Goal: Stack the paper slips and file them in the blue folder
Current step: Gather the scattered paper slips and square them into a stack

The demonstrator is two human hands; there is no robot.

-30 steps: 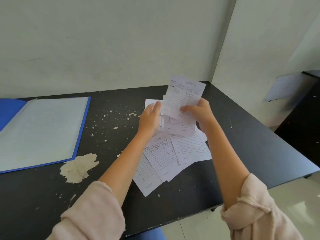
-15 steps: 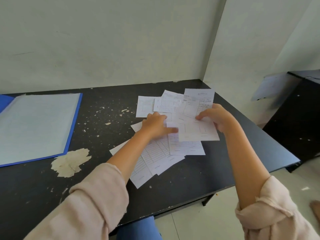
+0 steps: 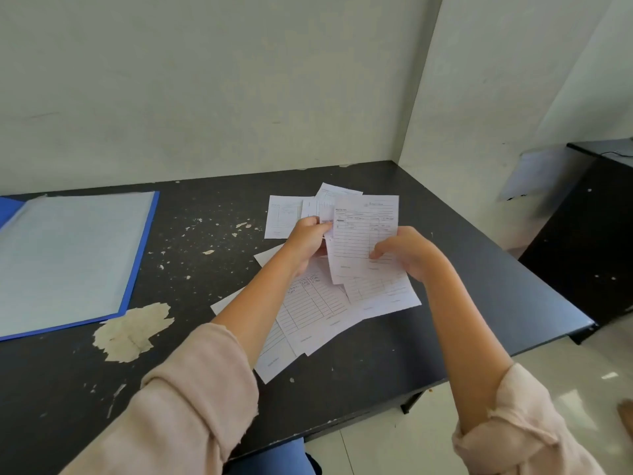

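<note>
Slip [image 3: 363,234] pinched between left hand [image 3: 306,240] fingers and right hand [image 3: 407,252] fingers, raised above scattered slips [image 3: 318,306].

Soft, even daylight fills the frame, brightest on the glossy pale tiled floor [image 3: 582,389] at lower right, where it glares, and sheening the black speckled counter [image 3: 479,269] toward its right edge, with faint shadows, slight overall softness and wide-angle bending at the edges.
</note>
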